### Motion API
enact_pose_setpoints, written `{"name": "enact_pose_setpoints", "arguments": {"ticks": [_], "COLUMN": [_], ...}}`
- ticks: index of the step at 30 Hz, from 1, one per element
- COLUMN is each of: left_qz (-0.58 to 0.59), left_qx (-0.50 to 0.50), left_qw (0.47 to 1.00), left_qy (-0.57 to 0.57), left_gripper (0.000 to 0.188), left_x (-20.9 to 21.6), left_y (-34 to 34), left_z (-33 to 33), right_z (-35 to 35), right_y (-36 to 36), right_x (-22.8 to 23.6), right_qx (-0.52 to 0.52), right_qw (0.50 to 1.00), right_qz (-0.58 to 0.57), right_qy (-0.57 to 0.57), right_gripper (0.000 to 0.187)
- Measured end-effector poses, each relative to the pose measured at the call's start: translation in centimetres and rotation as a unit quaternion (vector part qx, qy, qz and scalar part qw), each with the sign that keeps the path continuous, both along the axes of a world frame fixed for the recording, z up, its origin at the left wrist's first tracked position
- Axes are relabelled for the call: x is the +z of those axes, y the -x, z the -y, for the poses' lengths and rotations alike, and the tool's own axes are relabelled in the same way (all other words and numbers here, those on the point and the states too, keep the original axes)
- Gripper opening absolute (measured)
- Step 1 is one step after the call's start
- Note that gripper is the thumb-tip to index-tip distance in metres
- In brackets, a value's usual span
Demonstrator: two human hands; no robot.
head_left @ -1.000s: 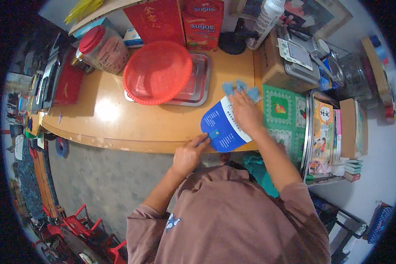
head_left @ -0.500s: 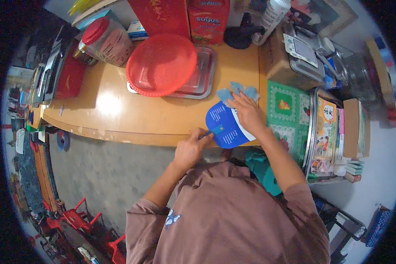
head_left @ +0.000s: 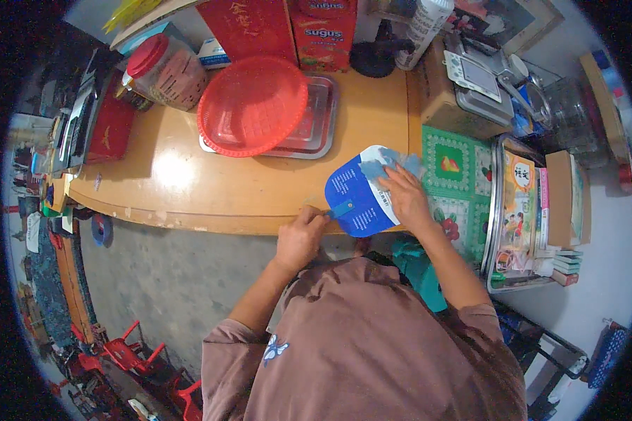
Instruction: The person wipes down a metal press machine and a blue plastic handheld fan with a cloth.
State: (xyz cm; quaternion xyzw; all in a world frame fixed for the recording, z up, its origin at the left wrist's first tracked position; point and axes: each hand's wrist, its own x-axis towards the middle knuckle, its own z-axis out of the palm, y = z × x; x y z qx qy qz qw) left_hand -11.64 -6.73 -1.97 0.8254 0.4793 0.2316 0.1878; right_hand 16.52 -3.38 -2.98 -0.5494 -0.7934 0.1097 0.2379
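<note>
A rounded hand fan (head_left: 351, 184), blue with a white part toward the right, lies over the near edge of the wooden table (head_left: 249, 186). My left hand (head_left: 300, 238) is closed round its handle, most of which is hidden in the fist. On the fan's white part, my right hand (head_left: 409, 200) presses a crumpled light blue cloth (head_left: 380, 164) under its fingers. The cloth covers the fan's upper right and sticks out past the far rim.
Behind the fan, a red plastic basket (head_left: 253, 105) rests on a lidded tray (head_left: 323, 119). A jar with a red lid (head_left: 165, 74) stands at the back left. To the right are a green patterned mat (head_left: 446, 151) and a metal tray of books (head_left: 495, 203).
My right hand and the cloth have shifted a little, and more of the fan's white part shows. The left hand keeps its hold on the handle. The view has shifted slightly.
</note>
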Motion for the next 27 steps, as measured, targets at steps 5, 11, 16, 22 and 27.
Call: {"name": "enact_pose_setpoints", "arguments": {"ticks": [5, 11, 16, 22, 27], "left_qz": [-0.002, -0.014, 0.006, 0.021, -0.006], "left_qx": [-0.007, -0.007, -0.025, 0.016, 0.001], "left_qw": [1.000, 1.000, 1.000, 0.997, 0.999], "left_qy": [-0.005, 0.013, 0.001, 0.067, 0.039], "left_gripper": [0.016, 0.021, 0.018, 0.015, 0.037], "left_x": [0.2, 0.0, 0.7, 1.0, 0.7], "left_y": [-0.1, 0.2, 0.2, -0.2, 0.0], "left_z": [0.0, 0.2, -0.2, -0.1, -0.2], "right_z": [3.6, 5.9, 3.4, 5.4, 4.7], "right_y": [6.1, 6.3, 4.0, 9.7, 4.2], "right_x": [0.0, -0.6, 0.8, -0.4, -0.2], "right_qx": [0.041, 0.122, -0.004, 0.074, 0.043], "right_qw": [0.999, 0.992, 0.999, 0.997, 0.998], "right_qz": [-0.019, -0.002, 0.035, -0.009, 0.038], "right_qy": [-0.007, -0.018, -0.013, 0.015, -0.019], "right_gripper": [0.031, 0.031, 0.034, 0.036, 0.036]}}
